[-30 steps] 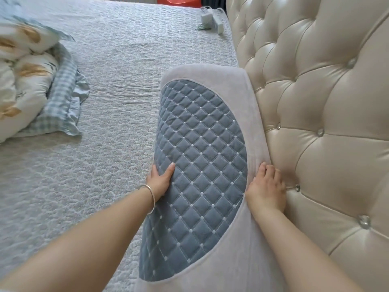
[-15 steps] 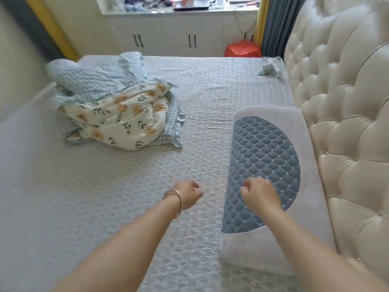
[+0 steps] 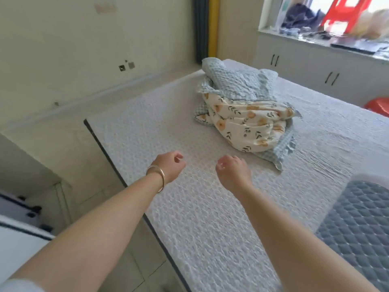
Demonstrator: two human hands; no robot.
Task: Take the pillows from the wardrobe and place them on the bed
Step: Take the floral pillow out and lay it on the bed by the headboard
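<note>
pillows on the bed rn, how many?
1 clear: the grey pillow with a blue quilted panel at the bed's near right, partly cut off by the frame. The crumpled floral and blue checked bedding at the far side may hide more.

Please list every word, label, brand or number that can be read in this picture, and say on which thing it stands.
None can be read. The faint marks on the wall are too blurred to read. The pillow, the floral quilt and the cabinets show no text.

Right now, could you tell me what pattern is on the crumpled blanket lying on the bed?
Cream with orange flowers and dark leaves on the blanket, seen in the head view.
</note>
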